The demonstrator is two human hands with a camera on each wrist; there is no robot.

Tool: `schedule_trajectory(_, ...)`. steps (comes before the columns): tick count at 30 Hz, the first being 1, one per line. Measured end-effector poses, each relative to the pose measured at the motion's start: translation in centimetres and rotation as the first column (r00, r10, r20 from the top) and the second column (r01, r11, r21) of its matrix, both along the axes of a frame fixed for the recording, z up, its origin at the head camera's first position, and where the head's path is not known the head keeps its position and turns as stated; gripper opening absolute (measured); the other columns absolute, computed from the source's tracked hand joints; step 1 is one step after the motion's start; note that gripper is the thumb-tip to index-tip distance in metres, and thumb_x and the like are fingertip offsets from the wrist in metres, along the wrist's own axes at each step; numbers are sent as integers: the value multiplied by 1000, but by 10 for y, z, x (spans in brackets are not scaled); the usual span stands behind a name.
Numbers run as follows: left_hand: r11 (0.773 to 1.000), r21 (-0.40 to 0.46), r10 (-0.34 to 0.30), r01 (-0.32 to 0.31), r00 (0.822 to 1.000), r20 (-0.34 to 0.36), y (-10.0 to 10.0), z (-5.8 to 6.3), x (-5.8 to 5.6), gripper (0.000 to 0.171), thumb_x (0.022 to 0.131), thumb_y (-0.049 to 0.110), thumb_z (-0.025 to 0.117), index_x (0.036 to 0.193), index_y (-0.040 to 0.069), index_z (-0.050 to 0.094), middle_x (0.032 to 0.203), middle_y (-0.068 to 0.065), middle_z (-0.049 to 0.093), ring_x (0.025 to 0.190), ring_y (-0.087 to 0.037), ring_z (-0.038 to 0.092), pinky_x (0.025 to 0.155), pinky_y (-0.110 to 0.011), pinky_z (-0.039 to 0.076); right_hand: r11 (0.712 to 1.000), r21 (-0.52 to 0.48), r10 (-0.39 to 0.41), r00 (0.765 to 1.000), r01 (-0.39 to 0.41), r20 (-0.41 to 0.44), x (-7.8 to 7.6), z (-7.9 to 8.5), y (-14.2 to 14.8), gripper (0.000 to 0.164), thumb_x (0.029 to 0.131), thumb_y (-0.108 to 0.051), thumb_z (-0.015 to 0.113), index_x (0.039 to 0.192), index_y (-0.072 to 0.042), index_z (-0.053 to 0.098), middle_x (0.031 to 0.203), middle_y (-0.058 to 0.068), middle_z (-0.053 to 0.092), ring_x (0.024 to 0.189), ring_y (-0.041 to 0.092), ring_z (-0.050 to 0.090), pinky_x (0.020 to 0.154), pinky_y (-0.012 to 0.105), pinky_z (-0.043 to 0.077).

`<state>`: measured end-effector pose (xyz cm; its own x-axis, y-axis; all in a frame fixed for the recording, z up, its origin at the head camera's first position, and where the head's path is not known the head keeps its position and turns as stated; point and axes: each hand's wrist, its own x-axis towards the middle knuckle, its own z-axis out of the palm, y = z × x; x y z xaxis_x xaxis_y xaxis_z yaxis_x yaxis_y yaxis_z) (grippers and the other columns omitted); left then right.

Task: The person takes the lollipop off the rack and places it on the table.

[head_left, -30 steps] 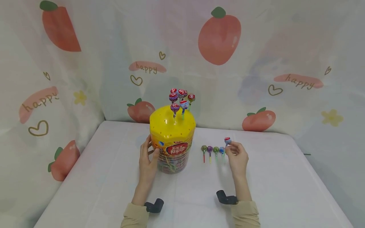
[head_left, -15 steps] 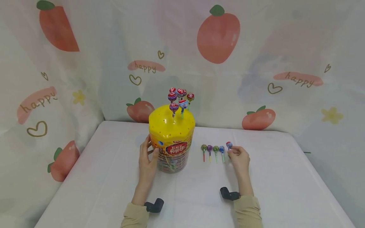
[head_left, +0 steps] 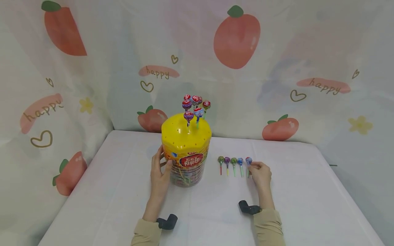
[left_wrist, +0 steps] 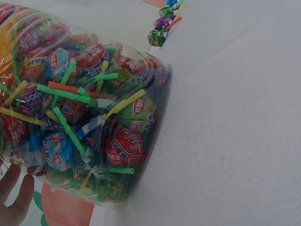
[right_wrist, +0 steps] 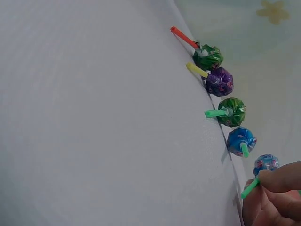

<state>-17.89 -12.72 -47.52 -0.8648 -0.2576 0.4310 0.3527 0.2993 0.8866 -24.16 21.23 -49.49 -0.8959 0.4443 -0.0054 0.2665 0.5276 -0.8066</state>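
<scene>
Beside one tub [head_left: 187, 152] | lollipops [head_left: 234, 160]: five, rightmost pinched | hands [head_left: 160, 171] [head_left: 261, 175]: two

the scalloped plastic lid [head_left: 172, 134] glows bright yellow on a clear plastic tub [head_left: 187, 177] with an orange band and a red label [head_left: 191, 160] lettered in white. round wrapped lollipops in a row [right_wrist: 232, 112] show green, purple, green, blue and blue mottled with pinkish red, on plastic sticks [right_wrist: 183, 36] of red, yellow and, for three, green. the pale fabric backdrop [head_left: 209, 85] is patterned with red fruit [head_left: 237, 41], green leaves [head_left: 235, 11], yellow flowers [head_left: 360, 125] and pink strokes [head_left: 303, 82] reading "happy."
</scene>
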Motion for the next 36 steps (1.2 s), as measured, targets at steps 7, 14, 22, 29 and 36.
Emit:
schedule_trajectory(7, 1000, -2, 1, -1, 1000, -5, 0, 0, 0, 59, 97, 25, 55, 151, 29, 29, 145, -3, 43, 132, -22, 41, 102, -54, 43, 996, 90, -7, 1000, 7, -4, 0, -3, -3, 25, 83, -13, 64, 102, 1, 69, 86, 18, 71, 60, 12, 57, 63, 27, 37)
schedule_trajectory(14, 1000, -3, 2, -2, 1000, 12, 0, 1, 1, 59, 97, 26, 55, 150, 30, 29, 145, -3, 43, 132, -22, 41, 102, -54, 43, 988, 157, -3, 1000, 4, -5, 3, -2, -8, 24, 83, -11, 64, 102, 4, 68, 88, 21, 68, 73, 29, 61, 62, 30, 38)
schedule_trajectory(22, 1000, -6, 7, -7, 1000, 11, 0, 1, 0, 59, 97, 27, 54, 151, 29, 29, 145, -4, 43, 132, -22, 42, 102, -54, 43, 985, 169, 17, 1000, -17, 4, 4, 0, -6, 27, 85, -12, 63, 106, 4, 67, 92, 23, 69, 74, 30, 63, 59, 25, 37)
schedule_trajectory(29, 1000, -6, 7, -7, 1000, 18, 1, 1, 1, 59, 97, 25, 55, 150, 30, 29, 145, -2, 43, 132, -21, 42, 102, -54, 43, 990, 140, 17, 1000, -19, 10, 9, 13, -4, 28, 88, -13, 60, 111, 2, 65, 97, 24, 70, 81, 33, 64, 64, 31, 40)
schedule_trajectory(36, 1000, 18, -3, 3, 1000, 22, 1, 1, 1, 61, 96, 18, 55, 150, 30, 30, 144, -1, 43, 132, -18, 41, 103, -55, 42, 991, 128, 45, 997, -37, -64, 14, 36, -9, 27, 89, -16, 61, 111, -1, 66, 98, 23, 70, 88, 35, 65, 70, 34, 41)
